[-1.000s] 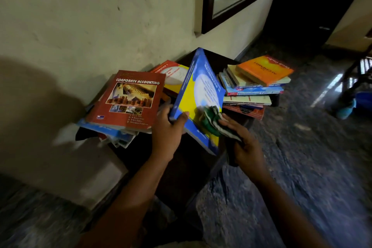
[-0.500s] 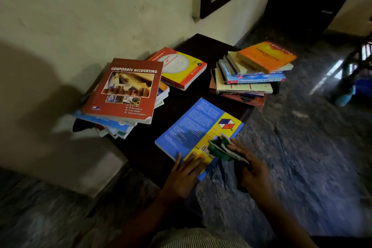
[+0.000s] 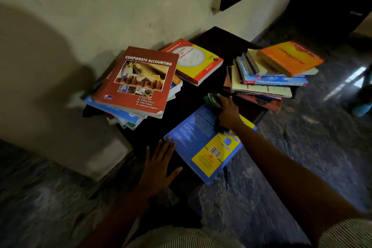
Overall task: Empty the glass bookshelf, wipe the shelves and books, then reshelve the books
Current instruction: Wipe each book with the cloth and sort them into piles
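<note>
The books are out: a left pile (image 3: pixel 136 82) and a right pile (image 3: pixel 271 78) on a dark table (image 3: pixel 217 38) mid-frame. A blue book (image 3: pixel 199 139) lies flat below them. The right hand (image 3: pixel 228 111) grips a green cloth (image 3: pixel 212 99) on it. The left hand (image 3: pixel 159 167) is flat, fingers straight, touching its corner. Wiping looks partway done. Putting books back is left. No shelf shows.

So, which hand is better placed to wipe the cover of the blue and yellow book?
The right hand. It grips the green cloth and rests on the far end of the blue and yellow book. The left hand lies flat at its near corner, without any cloth.
</note>
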Demonstrator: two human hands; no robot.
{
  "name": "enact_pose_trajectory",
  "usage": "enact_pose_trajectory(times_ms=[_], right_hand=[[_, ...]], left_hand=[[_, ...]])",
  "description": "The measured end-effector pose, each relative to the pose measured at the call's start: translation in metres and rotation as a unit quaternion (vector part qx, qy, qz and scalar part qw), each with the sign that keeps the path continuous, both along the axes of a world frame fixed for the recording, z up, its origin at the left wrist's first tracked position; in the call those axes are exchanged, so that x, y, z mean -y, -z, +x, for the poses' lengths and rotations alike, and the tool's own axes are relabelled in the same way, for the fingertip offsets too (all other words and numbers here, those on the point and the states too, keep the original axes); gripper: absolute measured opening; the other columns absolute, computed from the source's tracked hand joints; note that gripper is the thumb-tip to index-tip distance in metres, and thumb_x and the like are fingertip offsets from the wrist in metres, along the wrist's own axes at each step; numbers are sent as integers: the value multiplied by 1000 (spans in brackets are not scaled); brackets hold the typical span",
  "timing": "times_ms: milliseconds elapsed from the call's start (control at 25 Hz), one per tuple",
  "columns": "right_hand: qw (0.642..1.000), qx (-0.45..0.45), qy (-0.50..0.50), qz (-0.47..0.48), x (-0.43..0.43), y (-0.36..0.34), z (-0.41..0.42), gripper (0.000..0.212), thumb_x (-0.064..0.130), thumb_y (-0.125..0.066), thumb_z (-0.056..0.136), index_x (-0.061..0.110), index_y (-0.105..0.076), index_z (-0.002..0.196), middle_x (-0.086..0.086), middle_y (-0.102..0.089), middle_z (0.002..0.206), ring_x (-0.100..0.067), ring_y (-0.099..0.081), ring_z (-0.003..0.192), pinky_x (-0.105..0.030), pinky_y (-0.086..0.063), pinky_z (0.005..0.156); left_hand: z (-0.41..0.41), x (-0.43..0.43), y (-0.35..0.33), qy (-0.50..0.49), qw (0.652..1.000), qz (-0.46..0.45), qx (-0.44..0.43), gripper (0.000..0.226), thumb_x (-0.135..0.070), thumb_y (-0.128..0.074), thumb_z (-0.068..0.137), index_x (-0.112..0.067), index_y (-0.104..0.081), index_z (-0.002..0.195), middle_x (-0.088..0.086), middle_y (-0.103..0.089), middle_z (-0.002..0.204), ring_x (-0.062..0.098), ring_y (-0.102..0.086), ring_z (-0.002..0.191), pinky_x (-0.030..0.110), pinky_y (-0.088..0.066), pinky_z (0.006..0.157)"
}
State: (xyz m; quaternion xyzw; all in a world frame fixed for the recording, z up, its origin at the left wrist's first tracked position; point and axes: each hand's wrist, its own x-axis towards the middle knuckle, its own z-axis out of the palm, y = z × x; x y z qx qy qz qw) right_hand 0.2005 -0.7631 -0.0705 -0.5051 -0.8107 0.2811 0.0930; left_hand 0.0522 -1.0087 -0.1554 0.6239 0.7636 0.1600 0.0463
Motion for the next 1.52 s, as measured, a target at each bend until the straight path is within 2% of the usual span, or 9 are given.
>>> enact_pose_trajectory(times_ms=[120, 320, 400, 560, 720, 840, 1080, 1320, 1520], right_hand=[[994, 100, 8, 36, 17, 22, -14, 73, 6, -43, 89, 20, -4, 149, -14, 3, 156, -30, -7, 143, -43, -18, 111], [984, 38, -99, 145, 94, 35, -24, 56, 27, -28, 90, 19, -28, 146, -11, -29, 151, -27, -38, 133, -37, -34, 104], [978, 15, -145, 148, 135, 44, -23, 58, 38, -37, 82, 21, -44, 137, -6, -52, 137, -22, -57, 116, -31, -45, 92], [951, -49, -262, 154, 153, 41, -1, 59, 33, -58, 76, 29, -42, 133, 1, -56, 132, -16, -57, 112, -26, -36, 95], [981, -147, -83, 93, 78, 29, 37, 69, -4, -44, 75, 26, -44, 137, -10, -52, 134, -25, -56, 112, -37, -45, 91], [990, -27, 72, 118, 28, 32, 61, 68, -6, -49, 77, 16, -39, 141, -15, -36, 146, -36, -40, 129, -44, -33, 105], [975, 30, -15, 221, 91, 65, 56, 60, 12, -39, 76, 16, -49, 135, -12, -49, 138, -31, -50, 122, -40, -41, 96], [960, -162, -164, 159, 199, 56, 63, 59, 10, -41, 79, 28, -46, 135, 6, -44, 142, -15, -43, 130, -32, -35, 105], [935, -338, 78, 71, 184, 31, 112, 49, 15, -42, 86, 36, -50, 130, 1, -51, 134, -15, -51, 122, -32, -39, 103]], left_hand=[[-2, 1, 3, 3, 1000, -9, -7, 75, -70, -20, 90, -27, -12, 150, -8, 1, 159, 16, -2, 146, 49, -8, 110], [-4, 4, 3, -16, 998, 30, 56, 86, -74, -27, 85, -20, -7, 150, 7, -10, 157, 17, -6, 145, 51, -10, 111], [-3, 5, 1, -25, 994, 64, 82, 94, -76, -31, 82, -19, 1, 151, 10, -6, 157, 15, 2, 146, 45, -7, 113], [-5, 5, 0, 1, 986, 89, 140, 96, -73, -38, 81, -23, 6, 150, 10, -4, 158, 20, -2, 146, 46, -8, 114], [-8, 7, 3, 29, 993, 65, 93, 83, -68, -38, 86, -22, -13, 151, 2, -8, 159, 19, -9, 146, 40, -2, 114], [-6, 7, 0, 33, 994, 57, 83, 76, -65, -38, 87, -19, -27, 148, 8, -16, 157, 21, -13, 145, 39, -1, 114], [-6, 7, 1, 27, 995, 41, 86, 78, -69, -32, 87, -19, -30, 147, 6, -16, 157, 17, -12, 145, 41, -2, 113], [2, 7, -7, 20, 990, 65, 121, 69, -48, -44, 84, -27, -24, 146, 7, -21, 155, 20, -9, 145, 53, -3, 114], [66, -10, -32, 110, 992, 31, 47, 65, -63, -29, 91, -22, -36, 141, 7, -37, 148, 22, -22, 141, 51, -10, 111]])
